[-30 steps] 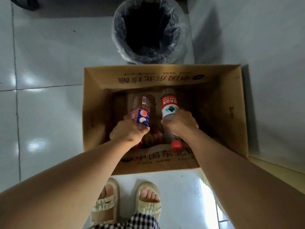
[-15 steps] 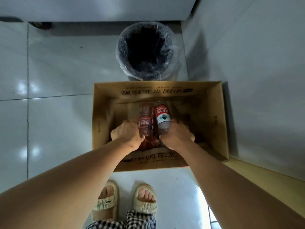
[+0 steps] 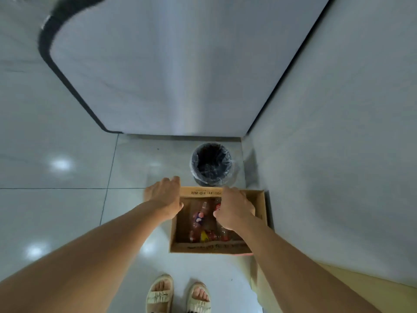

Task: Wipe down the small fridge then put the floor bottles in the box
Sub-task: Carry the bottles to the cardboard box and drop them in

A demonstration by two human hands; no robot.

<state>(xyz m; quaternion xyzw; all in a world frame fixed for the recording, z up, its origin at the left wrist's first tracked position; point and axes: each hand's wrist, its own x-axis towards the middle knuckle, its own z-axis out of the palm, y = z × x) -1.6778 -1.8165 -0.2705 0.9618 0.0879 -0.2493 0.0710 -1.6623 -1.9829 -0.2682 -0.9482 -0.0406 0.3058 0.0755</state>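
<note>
- The left hand [image 3: 164, 198] is empty, fingers spread loosely, above the box's left far corner.
- The right hand [image 3: 234, 210] is empty too, fingers loosely curled, over the box's right half; it hides part of what lies beneath it.
- The box [image 3: 261, 213] sits open on the floor [image 3: 56, 211] under both hands, its right wall close to the wall [image 3: 338, 154].
- The bottles [image 3: 199, 219] lie in the box between and below the hands, side by side, caps toward the person; one bears a blue and pink label, one a red label partly hidden by the right hand.
- How many bottles lie in the box cannot be told.
- The bin [image 3: 212, 164], lined with a clear bag, stands just beyond the hands, near the box's far edge.
- The fridge [image 3: 169, 64] rises beyond the bin, well past the fingertips.
- Two feet in sandals [image 3: 178, 294] stand behind the hands, near the box's close edge.
</note>
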